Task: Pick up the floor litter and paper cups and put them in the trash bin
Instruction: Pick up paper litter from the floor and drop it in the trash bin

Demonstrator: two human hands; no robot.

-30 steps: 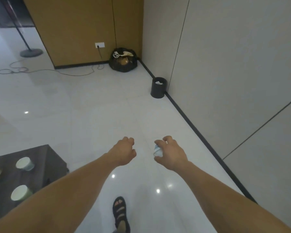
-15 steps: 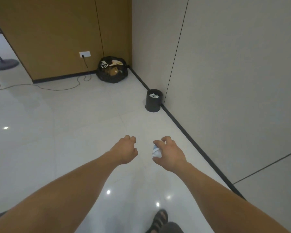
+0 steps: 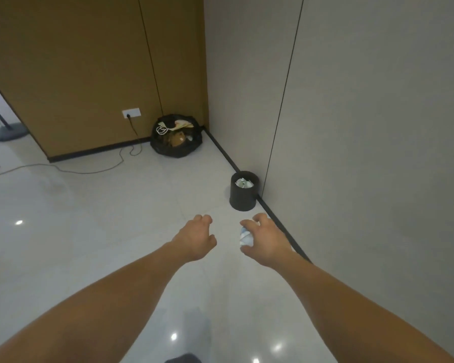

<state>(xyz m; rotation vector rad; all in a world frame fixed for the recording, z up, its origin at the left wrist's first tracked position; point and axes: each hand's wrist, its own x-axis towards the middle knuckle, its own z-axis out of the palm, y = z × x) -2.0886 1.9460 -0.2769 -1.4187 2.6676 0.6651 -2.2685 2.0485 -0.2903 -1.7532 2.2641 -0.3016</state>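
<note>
At the bottom edge a dark rounded shape (image 3: 182,359) just enters the view, too cut off to identify. Two bare forearms reach forward over a glossy pale tiled floor (image 3: 89,226), whose polished surface throws back small bright spots of ceiling light. The left hand (image 3: 194,238) is empty, palm down, its fingers loosely curled and holding nothing. Just beside it but not touching it, the right hand (image 3: 267,242) grips a crumpled paper wad (image 3: 245,237), a small white ball with bluish creases, pinched between thumb and curled fingers; both hands hang above the floor. A little beyond the right hand stands the trash bin (image 3: 243,197), a small matte black bucket with a round open mouth, upright on the tiles and set against the dark baseboard (image 3: 220,146) of the smooth grey wall (image 3: 364,127). Crumpled white paper scraps (image 3: 244,182) already lie inside it. Farther back, in the corner where the grey wall meets a flat ochre-brown panel wall (image 3: 89,61), sits a bulging black plastic bag (image 3: 168,151), open at the top and stuffed with mixed rubbish, including white loops and something brown. Left of the bag a white rectangular wall outlet (image 3: 131,113) carries a plug, and a thin cable (image 3: 89,170) trails from it in loose curves across the floor. At the far left edge is the flat round base of a dark floor stand (image 3: 8,131).
</note>
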